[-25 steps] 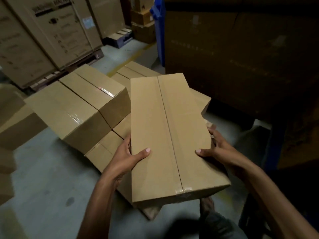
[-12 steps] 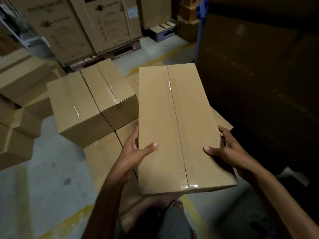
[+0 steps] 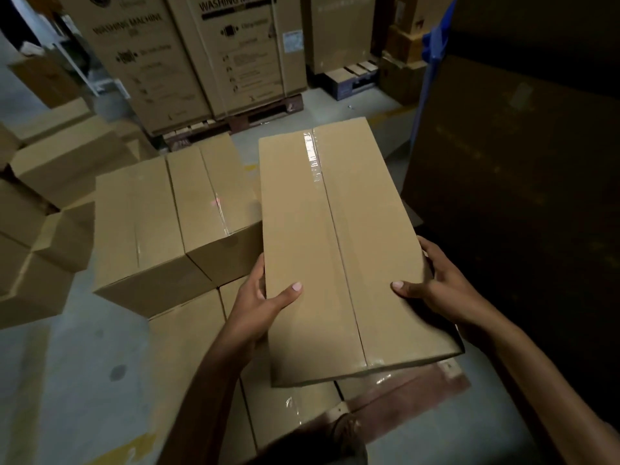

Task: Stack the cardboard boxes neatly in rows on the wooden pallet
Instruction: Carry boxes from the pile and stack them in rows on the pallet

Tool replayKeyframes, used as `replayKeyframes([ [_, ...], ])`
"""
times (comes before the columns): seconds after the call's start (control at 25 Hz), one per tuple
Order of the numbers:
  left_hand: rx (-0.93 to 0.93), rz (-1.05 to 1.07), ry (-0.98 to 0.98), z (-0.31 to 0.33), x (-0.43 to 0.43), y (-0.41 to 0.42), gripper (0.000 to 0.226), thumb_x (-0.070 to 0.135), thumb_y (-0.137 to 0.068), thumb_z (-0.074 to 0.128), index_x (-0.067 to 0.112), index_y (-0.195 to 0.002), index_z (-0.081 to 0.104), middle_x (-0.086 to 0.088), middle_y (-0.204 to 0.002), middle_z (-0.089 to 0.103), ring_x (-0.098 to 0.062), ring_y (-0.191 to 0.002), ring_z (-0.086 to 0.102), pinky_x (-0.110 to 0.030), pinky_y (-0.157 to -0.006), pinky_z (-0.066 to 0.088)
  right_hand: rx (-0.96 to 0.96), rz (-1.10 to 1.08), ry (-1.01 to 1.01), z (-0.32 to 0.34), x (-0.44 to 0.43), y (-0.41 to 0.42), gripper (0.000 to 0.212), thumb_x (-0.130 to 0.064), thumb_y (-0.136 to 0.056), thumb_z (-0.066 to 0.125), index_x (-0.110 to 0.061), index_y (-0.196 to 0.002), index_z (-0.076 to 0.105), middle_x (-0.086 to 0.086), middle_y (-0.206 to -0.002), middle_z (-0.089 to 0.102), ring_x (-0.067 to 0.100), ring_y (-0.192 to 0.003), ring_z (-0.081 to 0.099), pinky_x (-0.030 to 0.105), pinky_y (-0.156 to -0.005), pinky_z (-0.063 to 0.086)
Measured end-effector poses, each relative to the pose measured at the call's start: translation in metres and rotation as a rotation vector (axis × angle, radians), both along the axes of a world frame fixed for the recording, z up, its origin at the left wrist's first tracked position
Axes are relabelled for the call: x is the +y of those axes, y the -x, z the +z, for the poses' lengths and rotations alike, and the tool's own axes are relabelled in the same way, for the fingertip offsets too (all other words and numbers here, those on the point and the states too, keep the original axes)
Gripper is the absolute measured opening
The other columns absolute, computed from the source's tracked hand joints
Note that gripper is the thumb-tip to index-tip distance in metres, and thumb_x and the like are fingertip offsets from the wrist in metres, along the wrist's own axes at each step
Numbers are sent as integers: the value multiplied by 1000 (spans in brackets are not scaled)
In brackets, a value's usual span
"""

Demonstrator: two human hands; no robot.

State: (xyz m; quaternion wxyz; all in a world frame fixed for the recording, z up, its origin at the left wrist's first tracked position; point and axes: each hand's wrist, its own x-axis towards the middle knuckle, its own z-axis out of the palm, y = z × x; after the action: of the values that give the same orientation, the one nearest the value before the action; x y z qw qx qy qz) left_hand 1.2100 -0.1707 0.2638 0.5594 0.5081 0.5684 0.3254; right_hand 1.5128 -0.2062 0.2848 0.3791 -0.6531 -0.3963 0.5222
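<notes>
The left hand (image 3: pixel 258 305) and right hand (image 3: pixel 441 290) grip the taped box (image 3: pixel 335 243) at eight and four o'clock, thumbs on top; stacked boxes (image 3: pixel 161 226) sit at nine o'clock.

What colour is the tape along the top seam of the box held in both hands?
Clear, glossy tape on the held box; head view.
</notes>
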Motion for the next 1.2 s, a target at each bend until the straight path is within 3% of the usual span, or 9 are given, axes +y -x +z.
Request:
replayKeyframes([
  [0.12, 13, 37, 14, -12, 61, -5, 78, 27, -86, 81, 38, -152, 40, 19, -138, 61, 5, -120, 60, -20, -97, 51, -13, 25, 0, -11, 68, -7, 80, -5, -87, 77, -40, -146, 38, -28, -116, 56, -5, -101, 58, 16, -75, 43],
  [0.28, 54, 96, 61, -20, 144, -7, 107, 47, -71, 89, 35, -159, 29, 11, -157, 45, -14, -142, 46, -44, -118, 39, -17, 66, 13, -19, 157, -10, 81, -7, -87, 78, -43, -147, 36, -26, -118, 54, -2, -103, 56, 20, -76, 43],
  [0.4, 52, 145, 58, -16, 192, -17, 89, 26, -86, 82, 29, -159, 30, 13, -149, 45, -7, -133, 45, -29, -110, 36, -39, 106, 9, -20, 217, -13, 81, -11, -86, 78, -45, -147, 36, -23, -119, 55, 0, -104, 54, 31, -89, 45],
  [0.48, 44, 159, 61, -13, 220, -23, 78, 17, -89, 78, 29, -155, 37, 13, -142, 52, -4, -122, 53, -32, -110, 42, -61, 140, 15, -17, 250, -16, 84, -13, -86, 78, -44, -150, 34, -21, -118, 53, 6, -109, 54, 38, -99, 44],
  [0.6, 35, 192, 68, -6, 251, -28, 75, 19, -87, 81, 32, -150, 44, 10, -137, 62, -13, -124, 60, -46, -109, 49, -110, 178, 21, -3, 291, -23, 89, -15, -84, 79, -44, -153, 32, -11, -134, 51, 19, -126, 50, 50, -112, 41],
  [0.72, 46, 235, 48, 8, 272, -39, 73, 18, -86, 82, 29, -149, 47, 9, -134, 65, -13, -124, 61, -39, -108, 50, -101, 219, 27, 19, 324, -33, 90, -11, -85, 78, -38, -156, 31, -6, -141, 49, 20, -131, 46, 49, -115, 37],
  [0.88, 86, 267, 73, 19, 294, -48, 75, 19, -86, 82, 28, -150, 45, 9, -138, 62, -15, -128, 58, -39, -111, 46, -121, 297, 20, 35, 357, -41, 88, -13, -85, 78, -38, -155, 31, -8, -134, 50, 18, -125, 48, 41, -106, 41],
  [1.04, 138, 285, 105, -10, 331, -45, 82, 20, -85, 83, 26, -154, 39, 13, -145, 50, -8, -133, 44, -37, -115, 38, -135, 334, 19, 4, 397, -42, 86, -15, -85, 79, -44, -151, 32, -14, -127, 51, 14, -117, 51, 41, -103, 43],
  [1.2, 160, 321, 82, -75, 383, -29, 80, 15, -81, 86, 23, -149, 45, 3, -140, 61, -19, -129, 58, -44, -110, 48, -69, 323, 27, -64, 440, -28, 73, -10, -87, 77, -43, -140, 39, -22, -113, 57, 2, -101, 57, 25, -81, 47],
])
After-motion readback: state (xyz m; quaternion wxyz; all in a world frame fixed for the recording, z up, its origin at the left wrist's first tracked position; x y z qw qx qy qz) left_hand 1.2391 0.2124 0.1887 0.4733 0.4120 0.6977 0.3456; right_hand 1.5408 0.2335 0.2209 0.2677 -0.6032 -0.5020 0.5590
